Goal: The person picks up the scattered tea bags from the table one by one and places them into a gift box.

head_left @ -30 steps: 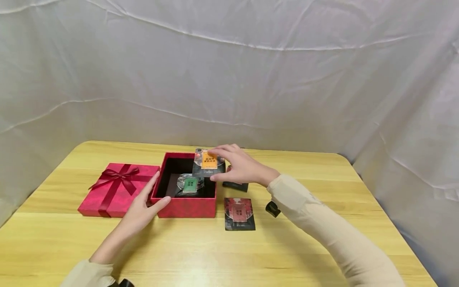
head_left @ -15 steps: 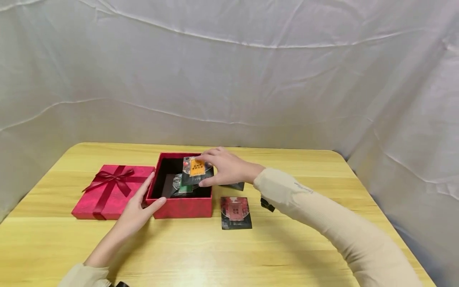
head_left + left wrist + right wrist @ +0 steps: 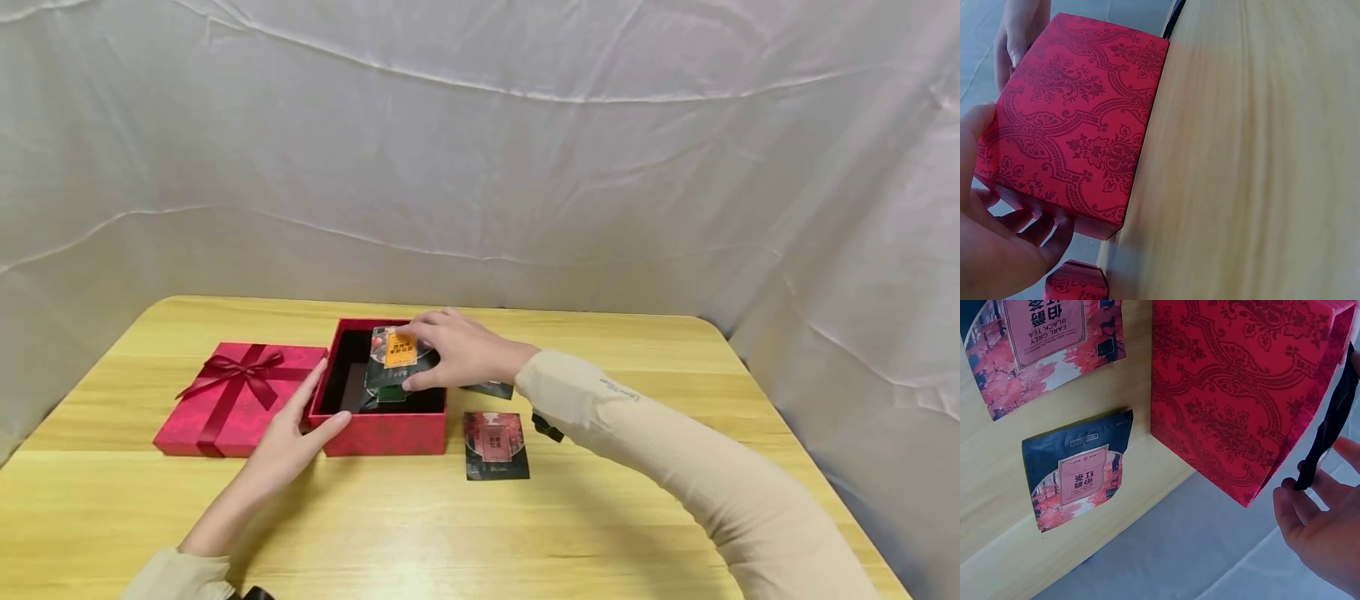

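Head view: the right hand (image 3: 457, 352) pinches an orange-label packet (image 3: 399, 354) between thumb and fingers, holding it tilted just over the open red box (image 3: 382, 432). A green-label packet (image 3: 390, 392) already lies inside, partly hidden beneath it. The left hand (image 3: 288, 442) rests on the box's near left corner, fingers straight and slightly spread, thumb on the front wall.

By the look of it the packing is about half done: one packet is in, a second is not yet released, and two red-label packets remain on the worktop (image 3: 480, 533), one (image 3: 496, 445) just right of the box, the other (image 3: 491, 388) behind the right wrist. The lid (image 3: 236, 398) with its bow lies left of the box, off.
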The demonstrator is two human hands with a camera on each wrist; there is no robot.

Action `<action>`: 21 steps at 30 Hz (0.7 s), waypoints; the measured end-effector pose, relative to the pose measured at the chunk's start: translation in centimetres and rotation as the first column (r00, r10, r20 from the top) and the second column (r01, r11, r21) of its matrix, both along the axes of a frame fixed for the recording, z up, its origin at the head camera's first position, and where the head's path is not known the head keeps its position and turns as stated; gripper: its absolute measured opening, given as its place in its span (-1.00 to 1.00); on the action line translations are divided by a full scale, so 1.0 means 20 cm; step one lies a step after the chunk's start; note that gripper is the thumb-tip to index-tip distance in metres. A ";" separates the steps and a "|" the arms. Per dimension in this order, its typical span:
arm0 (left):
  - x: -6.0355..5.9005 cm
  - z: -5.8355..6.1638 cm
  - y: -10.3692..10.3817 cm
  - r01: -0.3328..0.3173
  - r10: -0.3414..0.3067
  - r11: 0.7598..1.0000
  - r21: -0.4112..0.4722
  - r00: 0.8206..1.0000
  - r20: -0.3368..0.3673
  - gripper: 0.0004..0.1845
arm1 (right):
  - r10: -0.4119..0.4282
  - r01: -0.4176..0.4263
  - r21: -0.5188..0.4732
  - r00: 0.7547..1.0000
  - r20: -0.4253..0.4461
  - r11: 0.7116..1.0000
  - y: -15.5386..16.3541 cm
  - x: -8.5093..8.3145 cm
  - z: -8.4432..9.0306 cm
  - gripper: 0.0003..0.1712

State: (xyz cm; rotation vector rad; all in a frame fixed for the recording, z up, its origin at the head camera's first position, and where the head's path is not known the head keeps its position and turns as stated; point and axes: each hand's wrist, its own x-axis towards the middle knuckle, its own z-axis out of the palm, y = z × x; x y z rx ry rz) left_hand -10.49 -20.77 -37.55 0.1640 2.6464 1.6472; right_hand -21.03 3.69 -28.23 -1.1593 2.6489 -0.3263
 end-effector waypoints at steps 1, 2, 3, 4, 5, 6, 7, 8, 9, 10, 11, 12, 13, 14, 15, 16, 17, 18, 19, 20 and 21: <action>0.00 0.00 0.00 0.003 -0.003 1.000 0.002 1.000 0.001 -0.14 | -0.003 0.003 -0.001 1.000 0.008 1.000 0.00 0.00 0.00 -0.13; 0.00 0.00 0.00 0.005 -0.005 1.000 0.003 1.000 0.002 -0.14 | -0.005 0.005 0.000 1.000 0.011 1.000 -0.01 0.00 0.00 -0.13; 0.00 0.00 0.00 0.007 -0.007 1.000 0.002 1.000 0.002 -0.14 | -0.009 0.009 0.000 1.000 0.013 1.000 -0.01 -0.01 0.01 -0.13; 0.00 0.00 0.00 0.009 -0.009 1.000 0.003 1.000 0.001 -0.14 | -0.012 0.012 0.002 1.000 0.014 1.000 -0.02 -0.01 0.01 -0.13; 0.00 0.00 0.01 0.011 -0.011 1.000 0.001 1.000 0.000 -0.14 | -0.016 0.016 0.002 1.000 0.014 1.000 -0.02 -0.02 0.02 -0.13; 0.00 0.00 0.01 0.013 -0.013 1.000 0.000 1.000 -0.002 -0.15 | -0.018 0.018 0.002 1.000 0.012 1.000 -0.03 -0.02 0.02 -0.13; 0.00 0.00 0.01 0.013 -0.013 1.000 -0.003 1.000 -0.002 -0.15 | -0.018 0.018 0.006 1.000 0.006 1.000 -0.03 -0.02 0.03 -0.13; 0.00 0.00 0.01 0.012 -0.012 1.000 -0.006 1.000 -0.001 -0.15 | -0.019 0.019 0.014 1.000 0.000 1.000 -0.04 -0.03 0.04 -0.13; -0.01 0.00 0.01 0.012 -0.012 1.000 -0.007 1.000 -0.001 -0.15 | -0.022 0.022 0.018 1.000 0.000 1.000 -0.04 -0.03 0.04 -0.13; -0.01 0.00 0.01 0.012 -0.012 1.000 -0.007 1.000 0.001 -0.15 | -0.024 0.024 0.022 1.000 0.001 0.999 -0.04 -0.03 0.04 -0.13; 0.00 0.00 0.01 0.010 -0.010 1.000 -0.008 1.000 0.002 -0.15 | -0.025 0.025 0.024 1.000 0.003 0.999 -0.04 -0.03 0.04 -0.13; 0.00 0.00 0.01 0.009 -0.009 1.000 -0.006 1.000 0.003 -0.15 | -0.025 0.025 0.024 1.000 0.002 0.999 -0.05 -0.03 0.05 -0.13; 0.00 0.00 0.01 0.008 -0.008 1.000 -0.006 1.000 0.002 -0.15 | -0.028 0.028 0.024 1.000 0.004 0.999 -0.05 -0.03 0.05 -0.13; 0.00 0.00 0.01 0.009 -0.009 1.000 -0.003 1.000 0.001 -0.15 | -0.031 0.031 0.021 0.999 0.007 0.999 -0.05 -0.03 0.04 -0.14; 0.00 0.00 0.01 0.010 -0.010 1.000 0.001 1.000 0.000 -0.15 | -0.032 0.031 0.017 0.999 0.010 0.999 -0.05 -0.03 0.04 -0.14; 0.00 0.00 0.01 0.010 -0.010 1.000 0.005 1.000 -0.001 -0.15 | -0.031 0.031 0.015 0.999 0.010 0.999 -0.06 -0.03 0.04 -0.14; 0.00 0.00 0.01 0.010 -0.010 1.000 0.007 1.000 -0.004 -0.15 | -0.029 0.028 0.013 1.000 0.011 1.000 -0.06 -0.03 0.04 -0.15; 0.00 0.00 0.01 0.011 -0.011 1.000 0.009 1.000 -0.004 -0.15 | -0.025 0.025 0.010 1.000 0.015 1.000 -0.07 -0.03 0.03 -0.15; 0.00 0.00 0.01 0.010 -0.010 1.000 0.007 1.000 -0.004 -0.15 | -0.021 0.021 0.009 1.000 0.021 1.000 -0.07 -0.03 0.03 -0.16; 0.00 0.00 0.01 0.009 -0.009 1.000 0.007 1.000 -0.005 -0.15 | -0.018 0.017 0.009 0.999 0.027 1.000 -0.07 -0.03 0.02 -0.15; 0.00 0.00 0.01 0.010 -0.010 1.000 0.005 1.000 -0.008 -0.15 | -0.014 0.014 0.011 0.999 0.032 1.000 -0.08 -0.03 0.02 -0.15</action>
